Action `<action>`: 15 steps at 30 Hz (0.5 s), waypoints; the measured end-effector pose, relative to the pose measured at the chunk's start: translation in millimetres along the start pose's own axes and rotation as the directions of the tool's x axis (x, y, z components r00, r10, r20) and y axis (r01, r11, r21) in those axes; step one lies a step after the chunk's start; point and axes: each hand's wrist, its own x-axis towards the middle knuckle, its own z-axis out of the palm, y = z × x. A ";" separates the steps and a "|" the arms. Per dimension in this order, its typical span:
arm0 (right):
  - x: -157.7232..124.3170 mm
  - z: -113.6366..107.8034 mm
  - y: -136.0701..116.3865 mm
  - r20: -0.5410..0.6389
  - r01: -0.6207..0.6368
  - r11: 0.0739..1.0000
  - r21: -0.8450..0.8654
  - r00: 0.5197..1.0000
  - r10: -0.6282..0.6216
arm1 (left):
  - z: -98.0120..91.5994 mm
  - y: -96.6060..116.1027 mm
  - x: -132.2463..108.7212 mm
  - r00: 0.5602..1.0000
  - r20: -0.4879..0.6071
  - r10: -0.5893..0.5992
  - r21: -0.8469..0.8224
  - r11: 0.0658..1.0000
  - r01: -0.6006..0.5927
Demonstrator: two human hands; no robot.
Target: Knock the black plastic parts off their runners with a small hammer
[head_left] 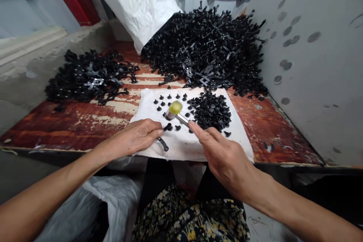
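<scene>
My right hand (224, 157) is closed around the handle of a small mallet (174, 109) with a yellow-green head, index finger stretched along the handle. The mallet head hovers over a white cloth (181, 145) on a worn red-brown board. My left hand (140, 136) is closed in a pinch on a thin black plastic strip (163, 143) lying on the cloth, just below the mallet head. Small black caps (211, 110) lie heaped on the cloth's right half, and single ones are scattered on its left.
A big pile of black strips (210, 45) spills from a white sack (138, 3) at the back. A smaller pile (87, 77) lies at the left. A grey panel (317, 64) walls the right side. A pale bag (93, 208) sits below the board's front edge.
</scene>
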 end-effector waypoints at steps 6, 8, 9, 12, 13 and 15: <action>0.1 -0.1 -2.8 0.038 -0.011 0.997 -0.071 0.999 0.014 | -1.2 2.3 0.2 1.000 0.005 0.014 -0.012 1.000 -0.014; 0.4 -1.1 -3.7 0.051 -0.021 0.999 -0.031 0.998 0.022 | -1.9 2.8 0.4 1.000 0.013 0.005 -0.007 1.000 -0.005; 0.3 -1.6 -4.6 -0.007 -0.034 0.999 0.004 0.999 0.034 | -2.1 2.9 0.5 1.000 0.011 -0.002 -0.004 1.000 0.002; -1.2 0.1 -6.4 -0.100 -0.035 0.999 -0.009 0.994 0.034 | -2.1 2.9 1.1 1.000 0.007 -0.003 0.008 1.000 0.003; -1.9 1.6 -6.1 -0.055 -0.026 0.998 -0.056 0.998 0.023 | -1.9 2.6 1.6 1.000 0.011 0.007 0.016 1.000 -0.007; -3.0 4.6 -4.4 0.052 -0.010 0.992 -0.129 0.999 0.016 | -1.4 1.4 2.9 1.000 0.019 0.024 0.037 0.999 -0.025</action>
